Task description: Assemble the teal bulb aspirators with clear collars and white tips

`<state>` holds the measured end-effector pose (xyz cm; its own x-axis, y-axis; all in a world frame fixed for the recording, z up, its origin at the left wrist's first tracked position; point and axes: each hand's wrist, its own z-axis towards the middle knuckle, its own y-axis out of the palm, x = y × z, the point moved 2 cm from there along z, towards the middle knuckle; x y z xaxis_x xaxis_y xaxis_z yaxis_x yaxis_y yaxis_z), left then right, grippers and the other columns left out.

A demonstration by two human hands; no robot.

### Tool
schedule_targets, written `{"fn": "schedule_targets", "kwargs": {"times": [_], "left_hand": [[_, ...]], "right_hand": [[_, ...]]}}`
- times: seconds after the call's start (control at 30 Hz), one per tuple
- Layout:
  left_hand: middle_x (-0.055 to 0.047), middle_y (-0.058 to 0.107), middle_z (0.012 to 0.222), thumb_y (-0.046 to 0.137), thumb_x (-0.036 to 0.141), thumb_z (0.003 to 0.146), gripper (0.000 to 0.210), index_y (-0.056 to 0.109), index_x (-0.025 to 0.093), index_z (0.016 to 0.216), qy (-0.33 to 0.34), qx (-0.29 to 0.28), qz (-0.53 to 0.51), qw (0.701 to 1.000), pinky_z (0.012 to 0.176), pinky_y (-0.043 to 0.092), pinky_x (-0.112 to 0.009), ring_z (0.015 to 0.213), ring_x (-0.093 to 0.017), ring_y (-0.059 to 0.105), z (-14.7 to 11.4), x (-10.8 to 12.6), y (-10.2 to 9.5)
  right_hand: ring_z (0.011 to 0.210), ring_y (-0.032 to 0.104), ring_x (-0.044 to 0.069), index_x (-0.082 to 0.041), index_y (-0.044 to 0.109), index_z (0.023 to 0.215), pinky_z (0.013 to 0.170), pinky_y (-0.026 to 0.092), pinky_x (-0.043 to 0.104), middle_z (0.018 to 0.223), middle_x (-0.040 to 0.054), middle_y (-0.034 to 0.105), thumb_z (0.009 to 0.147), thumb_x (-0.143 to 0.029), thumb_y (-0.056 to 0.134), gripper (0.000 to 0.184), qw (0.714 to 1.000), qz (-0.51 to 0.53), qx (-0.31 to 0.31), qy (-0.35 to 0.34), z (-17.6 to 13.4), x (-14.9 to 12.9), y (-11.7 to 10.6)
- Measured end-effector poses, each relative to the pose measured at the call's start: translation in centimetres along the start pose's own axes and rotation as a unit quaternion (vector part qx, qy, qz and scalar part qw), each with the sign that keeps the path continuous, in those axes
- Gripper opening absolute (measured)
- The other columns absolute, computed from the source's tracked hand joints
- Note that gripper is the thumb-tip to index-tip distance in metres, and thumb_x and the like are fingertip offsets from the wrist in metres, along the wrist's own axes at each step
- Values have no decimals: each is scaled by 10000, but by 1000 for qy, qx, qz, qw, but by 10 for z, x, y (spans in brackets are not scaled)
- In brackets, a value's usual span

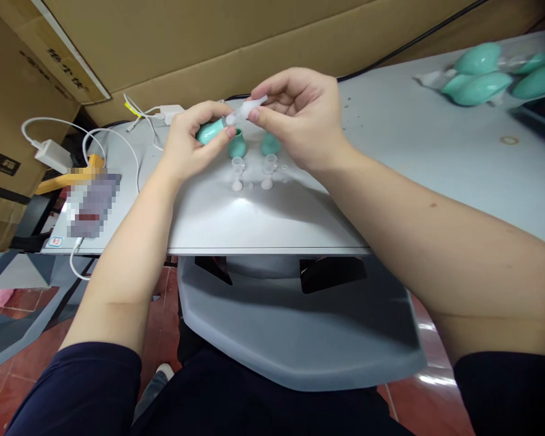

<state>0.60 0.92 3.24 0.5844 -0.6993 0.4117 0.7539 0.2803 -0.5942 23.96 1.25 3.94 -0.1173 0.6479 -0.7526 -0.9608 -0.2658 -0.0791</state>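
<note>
My left hand (193, 136) is closed around a teal squeeze bulb (210, 131), apparently of a nasal aspirator, with a clear plastic part at its end. Between the thumb and fingers of my right hand (300, 115) is a white translucent nozzle tip (253, 107), up against the clear part; whether they are joined I cannot tell. Just below my hands, two teal bulbs (237, 144) stand upright on the table, the right one partly behind my right hand. In front of them are two clear plastic connectors (269, 162) and small white tips (237, 184).
At the far right of the grey table (390, 163) lie bagged teal bulbs (481, 85) and a tan ring (509, 140). On the left are a pixelated phone (95, 206), white cables and a charger (53, 155). Cardboard (200, 42) walls the back; a grey chair (300, 339) sits below the front edge.
</note>
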Motion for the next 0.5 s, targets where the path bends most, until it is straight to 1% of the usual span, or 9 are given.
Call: {"fn": "schedule_targets", "kwargs": {"times": [0.07, 0.13, 0.23, 0.33, 0.43, 0.5], "left_hand": [[-98, 834, 1088, 687, 911, 960, 653, 806, 288, 1118, -1, -5, 1, 1000, 961, 687, -500, 1015, -323, 812, 0, 0, -1], [-103, 832, 1112, 681, 899, 973, 643, 804, 290, 1141, 1, -7, -1, 1000, 981, 687, -504, 1045, -329, 812, 0, 1, -1], [-107, 825, 1118, 628, 942, 985, 694, 800, 295, 1169, 11, -1, -11, 1000, 983, 680, -508, 1049, -330, 809, -1, 5, 0], [-98, 830, 1090, 593, 965, 994, 726, 814, 297, 1169, 31, 10, -18, 999, 945, 677, -500, 1004, -316, 809, 0, 10, 1], [-83, 845, 1082, 585, 955, 1002, 714, 830, 307, 1172, 47, 12, -6, 999, 919, 671, -496, 979, -306, 808, 1, 14, -1], [-71, 864, 1103, 631, 905, 1012, 642, 840, 319, 1173, 48, 10, 14, 999, 924, 660, -501, 996, -309, 809, 1, 15, -3]], "right_hand": [[966, 757, 311, -267, 706, 997, 946, 654, 560, 1106, 122, 840, 731, -908, 951, 736, 1000, 12, -3, -4, 1, 0, 0], [976, 755, 301, -263, 712, 1016, 962, 652, 548, 1126, 122, 846, 774, -845, 980, 685, 1000, 17, -17, -2, 2, 2, 0], [1057, 772, 351, -277, 729, 1040, 1001, 634, 587, 1161, 123, 849, 819, -858, 936, 655, 1000, 16, -25, -6, 1, 6, -1], [1073, 789, 402, -301, 779, 1029, 983, 627, 636, 1161, 114, 858, 836, -848, 906, 594, 999, 16, -29, -9, 0, 7, -2], [1036, 806, 401, -309, 815, 973, 953, 644, 634, 1108, 93, 871, 834, -759, 955, 492, 999, 27, -31, -6, 0, 4, -3], [1014, 808, 383, -290, 827, 956, 960, 654, 623, 1092, 94, 879, 824, -725, 987, 482, 999, 26, -39, 4, 0, 1, -3]]}}
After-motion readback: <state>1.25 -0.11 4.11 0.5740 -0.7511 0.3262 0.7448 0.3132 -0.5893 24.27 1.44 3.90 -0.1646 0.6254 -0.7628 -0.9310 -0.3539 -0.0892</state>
